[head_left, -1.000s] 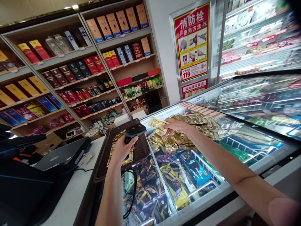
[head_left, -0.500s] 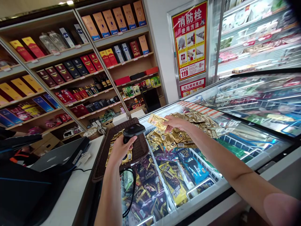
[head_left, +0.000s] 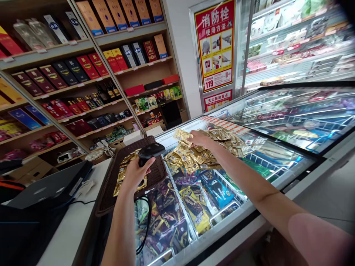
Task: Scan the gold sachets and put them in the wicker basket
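My left hand (head_left: 138, 171) is wrapped round the grip of a black barcode scanner (head_left: 151, 149), its head pointing right. Below the scanner lies a brown woven basket (head_left: 156, 173) with several gold packets (head_left: 122, 173) in it. Between the fingers of my right hand (head_left: 200, 139) is a small gold packet (head_left: 182, 136), raised over a heap of similar gold packets (head_left: 191, 159). That heap rests on the glass top of a chest freezer. The scanner's head and the held packet are a short gap apart. A black cable (head_left: 148, 221) loops down beneath my left hand.
Under the freezer's glass (head_left: 180, 247) are wire baskets of wrapped ice creams (head_left: 195, 207). A white counter (head_left: 63, 225) with a black device (head_left: 52, 184) stands at left. Shelves of boxed bottles (head_left: 74, 74) line the back wall, near a red poster (head_left: 215, 48).
The view has turned slightly, so most things sit further left. The held packet has dipped a little towards the heap. Both hands keep their hold.
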A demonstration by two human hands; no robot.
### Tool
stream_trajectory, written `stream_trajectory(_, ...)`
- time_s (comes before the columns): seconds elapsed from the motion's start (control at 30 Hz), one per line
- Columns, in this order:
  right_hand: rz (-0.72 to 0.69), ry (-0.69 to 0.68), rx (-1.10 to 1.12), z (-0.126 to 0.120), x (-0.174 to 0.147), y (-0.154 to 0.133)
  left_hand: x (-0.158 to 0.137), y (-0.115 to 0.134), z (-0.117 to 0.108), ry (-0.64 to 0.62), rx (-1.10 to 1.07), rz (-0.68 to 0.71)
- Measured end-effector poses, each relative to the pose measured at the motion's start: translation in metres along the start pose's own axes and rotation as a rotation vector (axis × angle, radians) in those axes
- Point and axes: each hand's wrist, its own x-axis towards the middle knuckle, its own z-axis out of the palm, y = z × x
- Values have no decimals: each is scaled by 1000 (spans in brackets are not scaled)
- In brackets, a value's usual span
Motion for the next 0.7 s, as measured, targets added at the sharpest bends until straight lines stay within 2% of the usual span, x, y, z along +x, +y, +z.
stream_trajectory(0.1,-34,125,-308,15,9,4,5,-6,5,-28,15,14)
stream_trajectory(0.2,-68,139,-444,35,12,8,7,-6,-3,2,24,-2)
stream_trajectory(0.27,-111,160,-509,49,9,11,6,-6,-15,47,-2,-20)
stream_trajectory(0.47,-262,345,-867,79,-9,17,-2,-15,-67,220,-50,-72)
stream_trajectory(0.6,-429,327,-939,107,-8,-22,-5,-27,-90,326,-61,-168)
stream_trajectory(0.7,-605,215,-922,146,6,-68,-5,-32,-94,355,-107,-172)
